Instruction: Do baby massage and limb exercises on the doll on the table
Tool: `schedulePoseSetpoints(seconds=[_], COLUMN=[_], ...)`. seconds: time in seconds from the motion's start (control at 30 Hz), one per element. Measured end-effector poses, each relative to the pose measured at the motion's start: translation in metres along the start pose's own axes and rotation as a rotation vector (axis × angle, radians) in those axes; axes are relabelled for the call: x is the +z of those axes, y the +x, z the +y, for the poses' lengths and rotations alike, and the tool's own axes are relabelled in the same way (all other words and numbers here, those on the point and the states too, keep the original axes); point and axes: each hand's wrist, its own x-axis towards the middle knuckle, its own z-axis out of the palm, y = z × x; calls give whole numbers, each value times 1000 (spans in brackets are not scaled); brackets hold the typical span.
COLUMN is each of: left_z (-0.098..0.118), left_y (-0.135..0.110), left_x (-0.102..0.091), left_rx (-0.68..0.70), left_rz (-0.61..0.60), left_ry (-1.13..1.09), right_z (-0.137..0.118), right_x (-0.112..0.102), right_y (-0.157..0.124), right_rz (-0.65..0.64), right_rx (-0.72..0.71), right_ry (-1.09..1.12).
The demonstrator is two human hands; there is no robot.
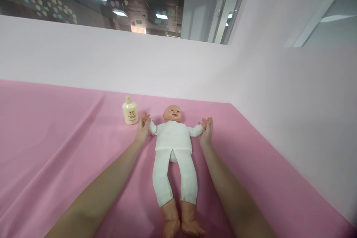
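Note:
A baby doll (173, 148) in white clothes lies on its back on the pink sheet (55, 145), head away from me, bare feet towards me. Its arms are spread out to both sides. My left hand (143, 128) is closed round the doll's hand on the left side. My right hand (206, 129) is closed round the doll's hand on the right side. Both of my forearms run along either side of the doll's legs. A small cream bottle (129, 111) stands upright just left of my left hand.
The pink sheet has long folds on the left. A pale wall (167, 67) rises behind the doll's head and another wall (292, 119) closes in the right side. Glass panes run above the walls.

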Motion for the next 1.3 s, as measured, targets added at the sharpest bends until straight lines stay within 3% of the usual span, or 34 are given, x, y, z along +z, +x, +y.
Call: schedulePoseSetpoints(seconds=[0.13, 0.33, 0.47, 0.6, 0.8, 1.0, 1.3], left_z=[8, 16, 20, 19, 16, 15, 0], left_y=[-14, -25, -25, -24, -23, -24, -4], left_x=[9, 23, 27, 28, 27, 20, -1], left_rx=[122, 293, 337, 271, 248, 253, 40], left_rz=[-226, -420, -510, -546, -525, -393, 52], left_ry=[276, 612, 663, 701, 730, 610, 248], right_z=[-6, -15, -22, -24, -22, -14, 0], right_x=[9, 13, 16, 19, 21, 16, 6], right_y=[-16, -34, -35, -34, -37, -35, -9], right_rz=[-329, -742, -865, -923, -873, -672, -233], right_rx=[-107, -280, -389, -431, -421, -291, -94], right_ry=[-211, -621, -825, -902, -890, -674, -303])
